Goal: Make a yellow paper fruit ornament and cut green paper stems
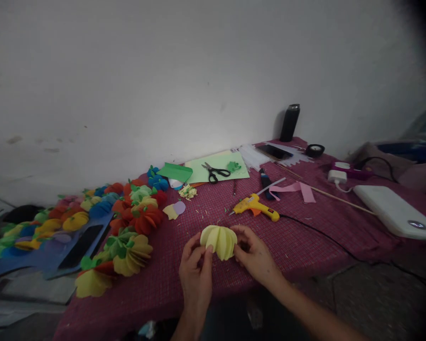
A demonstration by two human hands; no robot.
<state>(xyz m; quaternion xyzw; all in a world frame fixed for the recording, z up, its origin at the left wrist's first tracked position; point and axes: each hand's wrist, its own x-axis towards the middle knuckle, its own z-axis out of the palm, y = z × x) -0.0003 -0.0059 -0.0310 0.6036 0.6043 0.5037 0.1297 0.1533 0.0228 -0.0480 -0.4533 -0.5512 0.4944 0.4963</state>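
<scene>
Between my two hands is a pale yellow paper pumpkin [219, 240], its folded paper segments fanned out into a round shape. My left hand [196, 265] grips its left side, the thumb pressed on the front. At the right side, the fingers of my right hand [254, 251] pinch its edge. Just beyond lies a yellow hot glue gun [256, 205], with a clear glue stick [271, 185] beside it. Paper pieces in yellow and lilac [174, 210] rest on the cloth to the left of the glue gun.
Many finished paper pumpkins [142, 215] crowd the table's left side. Black scissors [216, 172] lie on pale green paper [199, 166] near the wall. A pink strip [294, 188], a wooden stick [341, 200], a white power bank-like device [394, 208] and a black bottle [290, 123] are at right.
</scene>
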